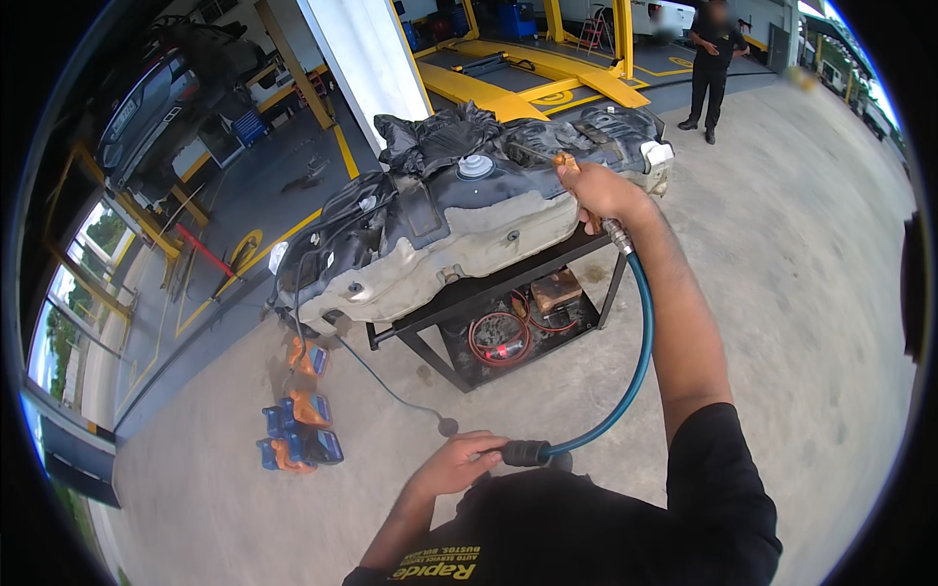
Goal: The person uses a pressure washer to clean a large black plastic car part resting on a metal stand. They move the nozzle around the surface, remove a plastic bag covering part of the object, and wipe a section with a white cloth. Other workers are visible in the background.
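A large fuel tank [430, 210], black plastic above with a grey shield along its near side, lies across a black metal cart in front of me. My right hand [606, 192] is wrapped round an orange air blow gun [564, 161], its thin nozzle pointing left over the tank's top. From the gun's metal coupling [618, 237] a teal air hose [640, 332] curves down toward my body. Low in view, my left hand [459, 463] has its fingers closed at the black sleeve [526, 453] on that hose; its thumb side is partly hidden.
The cart's lower shelf [469, 366] carries a coiled red hose [500, 337] and a box [557, 291]. Orange and blue bottles [298, 430] stand on the floor at left. A thin cable [376, 379] trails from the tank. A person [716, 68] stands beyond, near yellow lifts [528, 83].
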Available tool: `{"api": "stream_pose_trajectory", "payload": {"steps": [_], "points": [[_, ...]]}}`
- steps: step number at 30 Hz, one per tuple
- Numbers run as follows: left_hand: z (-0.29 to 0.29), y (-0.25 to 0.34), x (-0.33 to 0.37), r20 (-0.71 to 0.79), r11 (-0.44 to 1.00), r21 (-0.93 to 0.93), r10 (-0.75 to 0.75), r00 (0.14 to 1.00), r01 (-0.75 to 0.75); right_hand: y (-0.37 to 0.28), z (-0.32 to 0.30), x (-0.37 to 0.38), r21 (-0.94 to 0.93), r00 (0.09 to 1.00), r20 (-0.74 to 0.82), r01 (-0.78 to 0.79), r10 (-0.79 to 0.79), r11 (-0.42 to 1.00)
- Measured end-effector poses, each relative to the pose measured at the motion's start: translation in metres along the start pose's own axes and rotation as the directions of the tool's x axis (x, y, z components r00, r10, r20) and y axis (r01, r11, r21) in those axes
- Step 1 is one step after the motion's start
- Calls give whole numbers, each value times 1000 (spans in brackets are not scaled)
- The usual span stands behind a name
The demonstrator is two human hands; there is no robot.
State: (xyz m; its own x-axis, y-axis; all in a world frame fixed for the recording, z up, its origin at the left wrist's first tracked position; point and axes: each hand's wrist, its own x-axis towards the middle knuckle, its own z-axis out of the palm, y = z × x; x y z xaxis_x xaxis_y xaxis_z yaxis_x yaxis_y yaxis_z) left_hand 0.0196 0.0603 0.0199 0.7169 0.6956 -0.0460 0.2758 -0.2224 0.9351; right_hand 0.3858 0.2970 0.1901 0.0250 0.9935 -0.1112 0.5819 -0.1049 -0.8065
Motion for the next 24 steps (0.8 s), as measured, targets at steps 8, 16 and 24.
{"api": "stream_pose_trajectory", "payload": {"steps": [8, 16, 24], "points": [[26, 5, -4, -9, 997, 69, -41, 999, 42, -7, 6, -8, -25, 997, -5, 82, -82, 996], [34, 3, -50, 5, 997, -33, 66, 998, -65, -60, 35, -36, -65, 991, -13, 132, -133, 989], [27, 10, -154, 168, 998, -55, 14, 986, -5, -128, 121, -82, -119, 977, 139, 180, -164, 976]]}}
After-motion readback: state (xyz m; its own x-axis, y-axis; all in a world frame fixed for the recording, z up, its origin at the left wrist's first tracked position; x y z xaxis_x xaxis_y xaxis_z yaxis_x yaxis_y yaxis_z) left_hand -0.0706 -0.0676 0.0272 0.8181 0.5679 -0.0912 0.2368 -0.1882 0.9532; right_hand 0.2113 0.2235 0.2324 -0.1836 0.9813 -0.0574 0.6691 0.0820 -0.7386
